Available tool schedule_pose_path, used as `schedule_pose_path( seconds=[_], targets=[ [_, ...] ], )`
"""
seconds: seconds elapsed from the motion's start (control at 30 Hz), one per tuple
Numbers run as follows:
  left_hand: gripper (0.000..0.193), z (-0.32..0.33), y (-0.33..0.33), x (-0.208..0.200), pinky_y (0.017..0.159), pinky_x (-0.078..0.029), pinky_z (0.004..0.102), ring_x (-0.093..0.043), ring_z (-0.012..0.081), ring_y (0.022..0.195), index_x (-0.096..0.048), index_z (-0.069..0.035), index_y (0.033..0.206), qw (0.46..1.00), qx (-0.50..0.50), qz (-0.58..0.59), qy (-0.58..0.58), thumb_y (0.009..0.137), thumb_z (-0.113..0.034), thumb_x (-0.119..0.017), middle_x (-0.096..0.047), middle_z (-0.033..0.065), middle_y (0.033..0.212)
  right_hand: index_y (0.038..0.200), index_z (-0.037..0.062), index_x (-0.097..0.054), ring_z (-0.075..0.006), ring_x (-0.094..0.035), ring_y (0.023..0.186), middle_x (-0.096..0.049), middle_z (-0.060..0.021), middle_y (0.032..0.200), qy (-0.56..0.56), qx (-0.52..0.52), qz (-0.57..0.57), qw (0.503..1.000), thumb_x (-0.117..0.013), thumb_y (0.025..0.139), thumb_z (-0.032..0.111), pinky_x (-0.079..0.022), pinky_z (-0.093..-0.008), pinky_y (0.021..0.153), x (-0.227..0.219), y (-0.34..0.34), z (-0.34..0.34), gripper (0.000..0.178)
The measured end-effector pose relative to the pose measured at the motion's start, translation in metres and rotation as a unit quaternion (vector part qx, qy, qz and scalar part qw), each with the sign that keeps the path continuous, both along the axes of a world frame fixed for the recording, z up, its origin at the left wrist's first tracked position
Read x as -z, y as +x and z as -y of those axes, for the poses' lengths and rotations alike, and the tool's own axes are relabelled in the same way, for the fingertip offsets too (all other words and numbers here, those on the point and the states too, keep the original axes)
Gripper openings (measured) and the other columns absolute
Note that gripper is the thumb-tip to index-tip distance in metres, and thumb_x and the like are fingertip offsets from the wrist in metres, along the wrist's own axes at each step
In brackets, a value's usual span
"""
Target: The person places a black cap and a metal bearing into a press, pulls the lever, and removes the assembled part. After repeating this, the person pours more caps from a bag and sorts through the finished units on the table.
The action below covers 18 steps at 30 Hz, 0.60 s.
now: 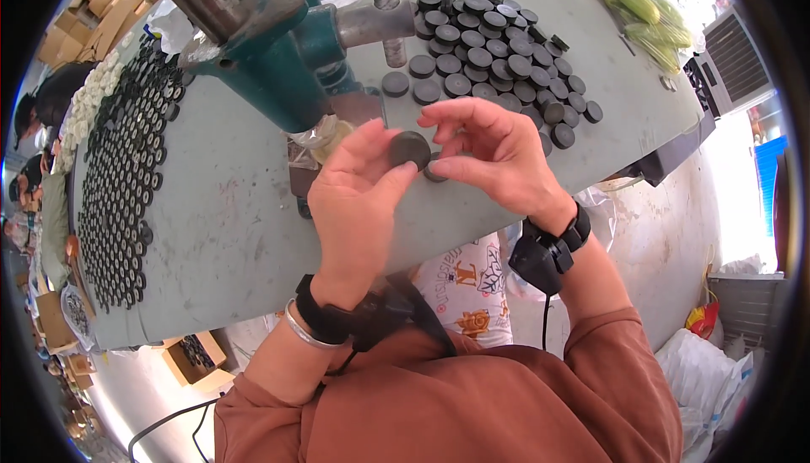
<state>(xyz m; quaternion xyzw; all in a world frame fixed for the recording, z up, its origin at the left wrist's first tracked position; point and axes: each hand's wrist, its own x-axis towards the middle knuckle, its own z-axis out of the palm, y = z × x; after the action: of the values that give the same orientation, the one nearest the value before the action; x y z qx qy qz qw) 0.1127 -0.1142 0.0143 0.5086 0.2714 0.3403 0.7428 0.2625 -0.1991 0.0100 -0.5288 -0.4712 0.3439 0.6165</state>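
Between the thumb and fingers of my left hand [359, 197] is a black round disc [409, 151], tilted with its flat face toward me. Close beside it on the right, my right hand [498, 159] has its fingers bent and its thumb apart from them. The edge of a second dark disc [435, 168] shows by the right thumb tip; I cannot tell whether the thumb touches it. Just beyond my hands stands a green metal press [278, 66] with a steel shaft. A pile of similar black discs [494, 54] lies behind my right hand.
The grey-green table [228, 243] carries rows of small black ring-like parts [126, 193] at the left, with pale pieces [93, 96] behind them. Bagged corn [641, 16] lies at the far right. An open cardboard box [198, 357] stands below the table's front edge.
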Motion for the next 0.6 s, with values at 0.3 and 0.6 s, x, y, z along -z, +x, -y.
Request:
schedule_pose_path(
  seconds=[0.3, 0.6],
  targets=[
    [0.050, 0.003, -0.001, 0.018, 0.087, -0.050, 0.0277, -0.059, 0.0180, 0.102, -0.046, 0.003, 0.126, 0.974, 0.013, 0.064, 0.218, 0.079, 0.019, -0.054, -0.054, 0.0116, 0.114, 0.102, 0.0054, -0.068, -0.0079, -0.057, 0.077, -0.062, -0.0044, 0.099, 0.050, 0.066, 0.108, 0.991, -0.071, 0.074, -0.001, -0.047, -0.0208, 0.064, 0.005, -0.014, 0.007, 0.029],
    [0.028, -0.004, -0.010, 0.016, 0.081, -0.052, 0.0263, -0.060, 0.0170, 0.096, -0.061, 0.005, 0.105, 0.943, 0.014, 0.008, 0.331, 0.079, 0.015, -0.060, -0.053, 0.0111, 0.116, 0.102, 0.0019, -0.066, -0.0071, -0.059, 0.081, -0.063, -0.0046, 0.098, 0.037, 0.025, -0.037, 0.998, -0.069, 0.077, -0.004, -0.049, -0.0211, 0.071, 0.015, -0.011, 0.009, 0.026]
  ],
)
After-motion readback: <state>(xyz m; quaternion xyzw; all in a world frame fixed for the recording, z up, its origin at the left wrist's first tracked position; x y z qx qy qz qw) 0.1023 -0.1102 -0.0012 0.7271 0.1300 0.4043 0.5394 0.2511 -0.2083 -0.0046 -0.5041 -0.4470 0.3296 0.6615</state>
